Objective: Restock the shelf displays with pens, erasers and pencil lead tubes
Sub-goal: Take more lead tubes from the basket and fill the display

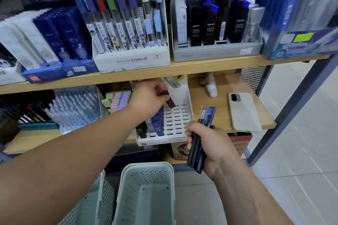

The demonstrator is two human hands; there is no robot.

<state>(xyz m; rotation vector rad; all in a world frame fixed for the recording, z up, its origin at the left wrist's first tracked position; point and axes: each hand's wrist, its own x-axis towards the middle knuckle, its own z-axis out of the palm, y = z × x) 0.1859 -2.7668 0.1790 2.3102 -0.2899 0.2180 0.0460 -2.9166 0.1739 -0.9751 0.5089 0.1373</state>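
My left hand [149,97] pinches a black pencil lead tube [169,101] and holds it tilted over the slotted white display tray [176,120] on the middle shelf. A few black and blue lead tubes [156,126] stand in the tray's left slots; the slots to the right hold nothing. My right hand [206,142] grips a bundle of black and blue lead tubes [199,140] just in front of the tray's right corner.
Below my arms sit two perforated pale green baskets [146,193]. A phone in a grey case [244,111] lies on the shelf to the right of the tray. Pastel erasers [118,99] and pens [75,109] stand to the left. The upper shelf holds full lead displays [128,29].
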